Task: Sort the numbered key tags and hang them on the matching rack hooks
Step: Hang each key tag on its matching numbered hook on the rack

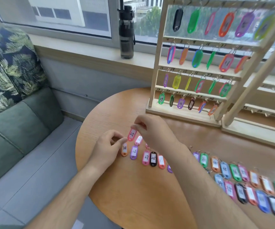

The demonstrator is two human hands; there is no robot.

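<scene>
My right hand (151,131) pinches the top of a pink-red key tag (132,134) whose label reads like 25, and lifts it just above the round wooden table (133,195). My left hand (107,147) has curled fingers, and its fingertips touch the bottom of that tag. Under them lie an orange tag 25 (124,150), a purple tag 26 (134,152), a pink 27 (146,158) and a black 28 (153,159). Several more tags run in rows to the right (242,184). The wooden rack (156,63) behind holds hung tags on numbered hooks up to 24.
A second wooden rack (255,128) stands to the right of the first, mostly out of view. A dark water bottle (126,32) stands on the window sill. A green sofa (17,123) with a leaf-patterned cushion is at the left of the table.
</scene>
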